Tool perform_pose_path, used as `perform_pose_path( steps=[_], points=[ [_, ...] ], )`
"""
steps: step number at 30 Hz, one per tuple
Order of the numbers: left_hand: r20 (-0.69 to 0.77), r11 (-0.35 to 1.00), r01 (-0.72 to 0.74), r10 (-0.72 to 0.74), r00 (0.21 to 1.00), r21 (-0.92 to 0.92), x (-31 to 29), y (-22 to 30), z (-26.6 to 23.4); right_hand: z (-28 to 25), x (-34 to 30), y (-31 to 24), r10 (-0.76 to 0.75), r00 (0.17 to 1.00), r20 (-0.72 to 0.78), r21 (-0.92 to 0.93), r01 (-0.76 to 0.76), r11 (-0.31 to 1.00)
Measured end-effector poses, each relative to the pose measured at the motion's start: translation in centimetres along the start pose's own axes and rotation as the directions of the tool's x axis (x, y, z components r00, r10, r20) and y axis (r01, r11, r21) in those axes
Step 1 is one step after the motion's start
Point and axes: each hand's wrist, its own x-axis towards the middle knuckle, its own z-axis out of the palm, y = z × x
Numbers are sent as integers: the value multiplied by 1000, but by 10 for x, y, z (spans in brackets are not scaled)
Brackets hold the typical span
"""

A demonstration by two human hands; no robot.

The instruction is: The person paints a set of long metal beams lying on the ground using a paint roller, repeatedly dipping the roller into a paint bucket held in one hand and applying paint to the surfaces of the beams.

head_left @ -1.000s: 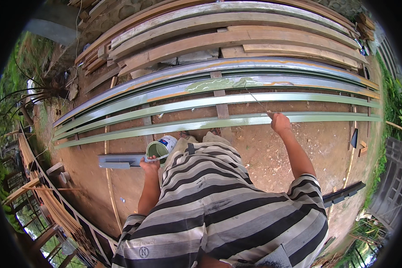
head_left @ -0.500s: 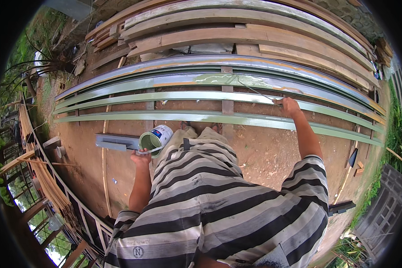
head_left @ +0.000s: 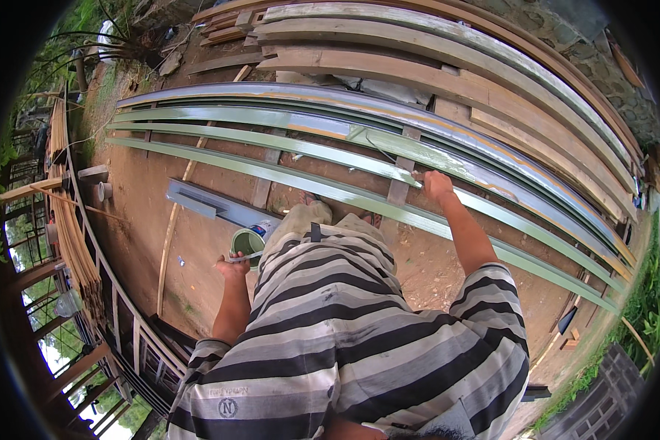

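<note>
My right hand (head_left: 438,183) is closed round the grip of a paint roller (head_left: 412,176). Its thin bent wire reaches up and left over the third metal beam (head_left: 447,155), where fresh pale green paint covers part of the grey face. The roller's head is hard to make out against that paint. Down at my left side, my left hand (head_left: 231,265) grips the handle of a paint can (head_left: 242,241), which is tilted with its mouth toward me and coated green inside. Two narrower green beams (head_left: 323,187) lie nearer my feet.
Wooden crosspieces (head_left: 265,178) support the beams. Beyond them lies a stack of long timber planks (head_left: 389,66). A short grey metal channel (head_left: 220,210) rests on the dirt beside the can. At the left stand a small bucket (head_left: 104,191) and a curved railing (head_left: 106,282).
The view has turned, so the beams now slope down to the right. My right hand and the roller have shifted left along the beam. My left hand still holds the can.
</note>
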Motion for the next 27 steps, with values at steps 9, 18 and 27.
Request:
perform_pose_path(
  steps=[9, 18, 27],
  points=[
    [-124, 993, 95, -103, 987, -72, 59, 22, -9, 11, 37, -38, -16, 999, 48, -24, 17, 1000],
    [-135, 957, 60, -102, 986, -283, 84, 69, -38, 4, 84, -155, -94, 994, 47, 19, 94, 995],
    [-99, 935, -16, -20, 995, -354, 110, 82, -19, 26, 80, -108, -236, 961, -144, 156, 257, 954]
  ],
)
